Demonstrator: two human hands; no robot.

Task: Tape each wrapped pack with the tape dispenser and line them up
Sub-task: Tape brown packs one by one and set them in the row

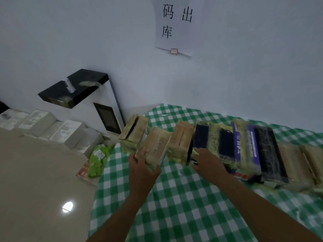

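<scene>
Several wrapped packs stand in a row along the back of the green checked table (174, 198). My left hand (141, 170) grips a tan wrapped pack (155, 147) by its near end, second from the left in the row. Left of it stands another tan pack (134, 131); right of it a third tan pack (181, 138). My right hand (208, 165) rests against the near end of a dark blue wrapped pack (202, 137), fingers bent. Further right lie a purple-labelled pack (246, 145) and a black pack (271, 154). No tape dispenser shows.
More tan packs (297, 163) continue to the right edge. On the floor at left sit white foam boxes (52, 128), a green bag (99, 158) and a white and black appliance (104, 110) against the wall. A paper sign (176, 23) hangs above.
</scene>
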